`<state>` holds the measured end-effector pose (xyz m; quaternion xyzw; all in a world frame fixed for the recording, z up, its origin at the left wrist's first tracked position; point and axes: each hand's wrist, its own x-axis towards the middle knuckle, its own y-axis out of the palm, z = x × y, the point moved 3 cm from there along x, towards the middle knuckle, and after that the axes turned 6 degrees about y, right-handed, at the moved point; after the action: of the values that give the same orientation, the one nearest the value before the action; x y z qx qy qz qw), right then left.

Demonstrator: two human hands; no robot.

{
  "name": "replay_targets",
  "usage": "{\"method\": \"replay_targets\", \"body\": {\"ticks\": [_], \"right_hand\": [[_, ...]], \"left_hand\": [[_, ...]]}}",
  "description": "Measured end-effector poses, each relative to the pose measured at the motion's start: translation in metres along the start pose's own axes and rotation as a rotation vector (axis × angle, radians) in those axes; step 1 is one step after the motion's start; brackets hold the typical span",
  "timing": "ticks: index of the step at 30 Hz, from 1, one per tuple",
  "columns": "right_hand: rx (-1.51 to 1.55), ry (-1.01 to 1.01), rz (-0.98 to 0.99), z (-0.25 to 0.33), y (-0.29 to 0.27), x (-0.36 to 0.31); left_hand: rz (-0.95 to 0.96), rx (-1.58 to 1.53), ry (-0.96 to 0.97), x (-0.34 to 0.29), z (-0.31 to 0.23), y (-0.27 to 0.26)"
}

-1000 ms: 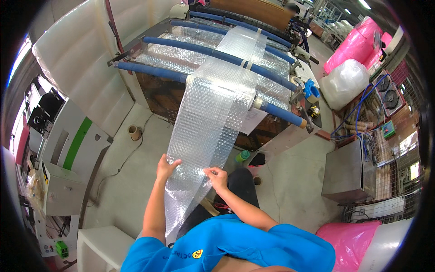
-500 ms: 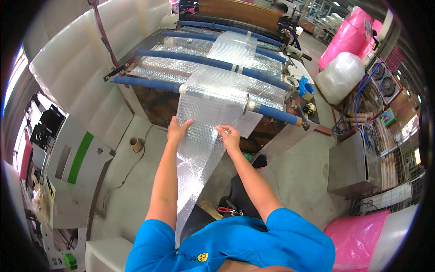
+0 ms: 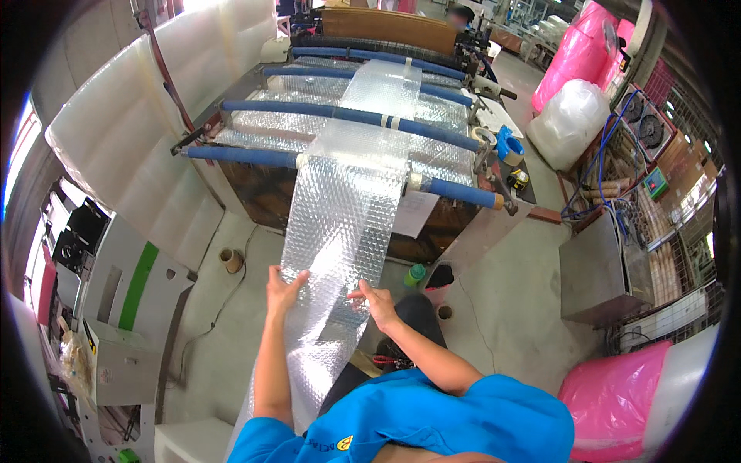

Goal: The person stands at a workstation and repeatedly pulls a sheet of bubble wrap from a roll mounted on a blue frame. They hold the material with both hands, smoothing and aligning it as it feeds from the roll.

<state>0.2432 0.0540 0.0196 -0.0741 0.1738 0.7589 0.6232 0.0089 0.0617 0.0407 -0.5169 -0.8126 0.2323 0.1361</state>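
A long strip of silvery bubble wrap [image 3: 343, 204] drapes over the front blue roller [image 3: 251, 156] and runs down toward my body. At its left edge my left hand [image 3: 285, 291] is closed, thumb on top and the other fingers partly hidden. Opposite, my right hand [image 3: 376, 302] pinches the right edge, its thumb and a finger showing near the film. Below my hands the strip sags in shiny folds past my left forearm. Farther back, the film passes over another blue roller [image 3: 309, 109].
Behind the rollers stands a brown panel [image 3: 390, 27]. A tape roll [image 3: 509, 152] and a tape measure [image 3: 519, 180] sit on the right side. A green bottle [image 3: 414, 274] and a cardboard tube [image 3: 231, 260] stand low down. Pink film rolls [image 3: 575, 54] are at the far right.
Both hands have come down toward my body, away from the front roller, and the bubble wrap between them and the roller now spans a longer stretch.
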Motion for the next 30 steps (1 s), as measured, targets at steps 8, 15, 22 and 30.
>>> {"method": "replay_targets", "body": {"ticks": [8, 15, 22, 30], "right_hand": [[0.097, 0.014, -0.016, 0.031, 0.015, -0.035], [0.015, 0.035, -0.101, 0.026, 0.020, -0.035], [-0.054, 0.008, -0.105, 0.017, 0.029, -0.037], [-0.093, -0.078, -0.106, 0.021, 0.029, -0.040]], "left_hand": [[-0.127, 0.053, 0.138, -0.025, -0.028, -0.065], [0.058, 0.118, -0.026, -0.062, 0.031, -0.053], [-0.302, -0.061, 0.029, -0.096, 0.023, -0.052], [-0.248, -0.023, 0.002, -0.088, 0.040, -0.055]]}}
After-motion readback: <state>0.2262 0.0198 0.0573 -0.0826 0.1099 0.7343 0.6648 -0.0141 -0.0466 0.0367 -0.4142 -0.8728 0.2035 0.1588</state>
